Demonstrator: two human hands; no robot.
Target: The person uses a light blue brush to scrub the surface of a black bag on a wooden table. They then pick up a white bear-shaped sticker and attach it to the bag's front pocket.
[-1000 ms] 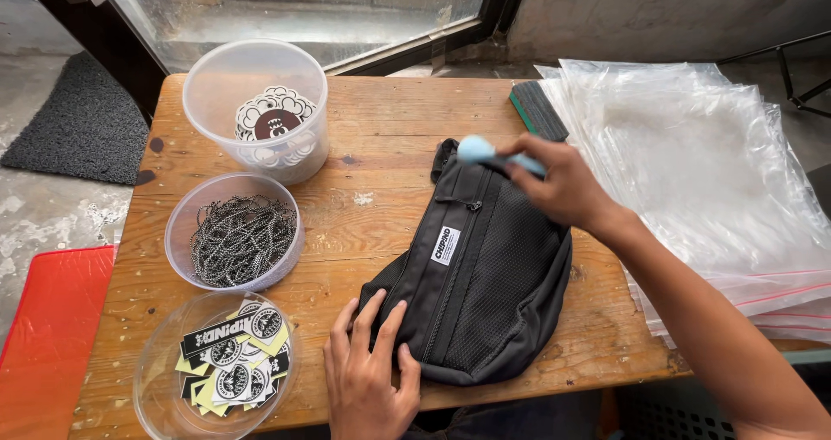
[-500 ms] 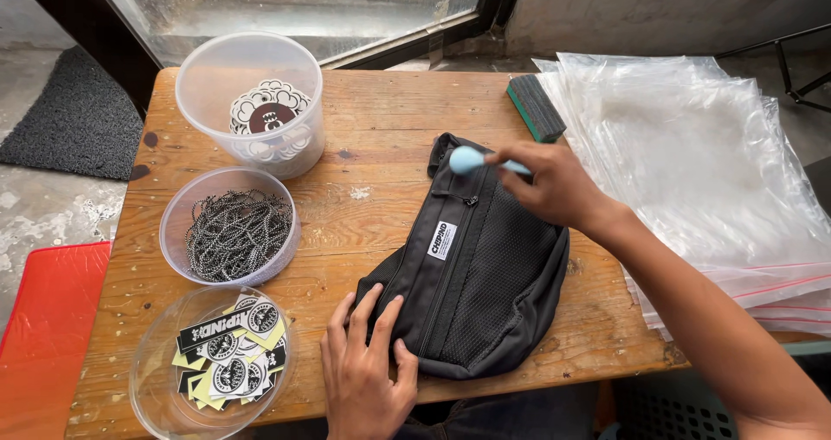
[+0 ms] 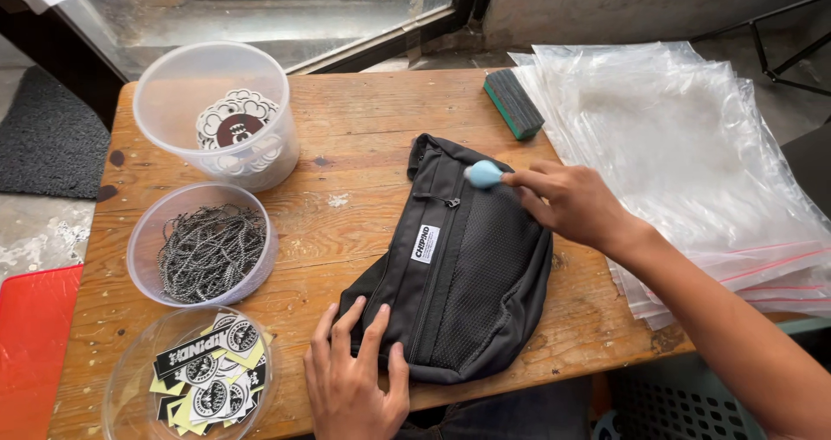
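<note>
Under the right hand (image 3: 576, 204), a pale blue brush tip (image 3: 483, 174) pinched in closed fingers sweeps the black waist bag (image 3: 459, 267); the left hand (image 3: 353, 378), fingers spread flat, pins its near corner to the bench (image 3: 346, 145). Judging: cleaning step, mesh panel likely next.

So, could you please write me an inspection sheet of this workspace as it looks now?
Surface: worn wooden table, stained and paint-flecked.
Job's things: black fabric waist bag lying flat; small light-blue rounded tool touching its upper part.
Clutter: clear plastic tub of round patches; clear bowl of dark metal chains; clear bowl of black-and-yellow stickers; stack of clear zip bags; green-and-black block.
Hands: left hand pressed flat on the bag's lower corner; right hand holding the blue tool.
Cables: nothing seen.
Surroundings: window ledge behind, dark floor mat, red sheet on the left.
</note>
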